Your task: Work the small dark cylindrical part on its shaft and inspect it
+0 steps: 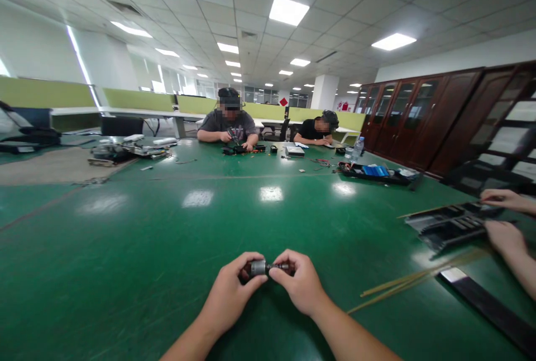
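Low in the middle of the head view, just above the table, my two hands hold what looks like a motor rotor. It lies roughly level, with a grey metal cylinder on the left and a thinner dark shaft on the right that has a reddish-brown part near its end. My left hand is closed round the cylinder end, thumb below and fingers above. The shaft end is pinched between the thumb and fingers of my right hand. Fingers partly cover both ends.
A green table spreads around me. At right, another person's hands work at black trays, near thin yellowish strips and a long dark bar. Two people sit across; parts and a toolbox lie farther off.
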{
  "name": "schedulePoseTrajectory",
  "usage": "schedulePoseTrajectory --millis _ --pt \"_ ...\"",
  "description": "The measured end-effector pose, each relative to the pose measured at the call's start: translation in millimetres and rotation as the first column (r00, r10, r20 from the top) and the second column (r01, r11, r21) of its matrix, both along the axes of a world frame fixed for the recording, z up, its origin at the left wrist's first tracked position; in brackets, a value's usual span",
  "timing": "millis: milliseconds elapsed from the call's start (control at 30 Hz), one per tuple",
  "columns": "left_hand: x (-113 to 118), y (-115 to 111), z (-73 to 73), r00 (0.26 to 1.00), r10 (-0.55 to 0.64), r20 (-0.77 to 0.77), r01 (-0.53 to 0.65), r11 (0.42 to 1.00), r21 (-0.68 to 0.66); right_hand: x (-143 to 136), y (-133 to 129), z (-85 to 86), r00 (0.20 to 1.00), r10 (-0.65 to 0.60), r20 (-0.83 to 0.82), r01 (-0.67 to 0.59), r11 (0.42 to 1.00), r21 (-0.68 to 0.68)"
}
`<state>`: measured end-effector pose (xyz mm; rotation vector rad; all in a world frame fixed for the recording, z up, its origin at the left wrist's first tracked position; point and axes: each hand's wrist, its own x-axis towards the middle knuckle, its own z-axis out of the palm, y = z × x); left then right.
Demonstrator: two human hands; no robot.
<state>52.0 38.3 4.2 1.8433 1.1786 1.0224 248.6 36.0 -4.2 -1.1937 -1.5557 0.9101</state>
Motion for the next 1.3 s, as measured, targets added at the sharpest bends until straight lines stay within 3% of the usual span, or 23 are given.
schedulePoseTrajectory --millis 533,900,1300 --pt "0.1 -1.3 -2.4 1.000 0.017 0.022 -0.018 1.000 0.022 0.0 3.2 -5.8 0.999 0.030 -0.024 -0.030 0.999 -0.017" --pt "-2.9 0.6 -4.6 0.998 0.028 0.060 -0.039 0.984 0.174 0.0 1.1 -1.9 0.994 0.023 -0.104 -0.027 0.999 -0.038" --pt "-4.4 -0.7 -5.9 0.996 0.067 0.064 -0.079 0.976 0.201 0.0 -1.1 -0.3 0.991 0.031 -0.130 -0.035 0.999 -0.029"
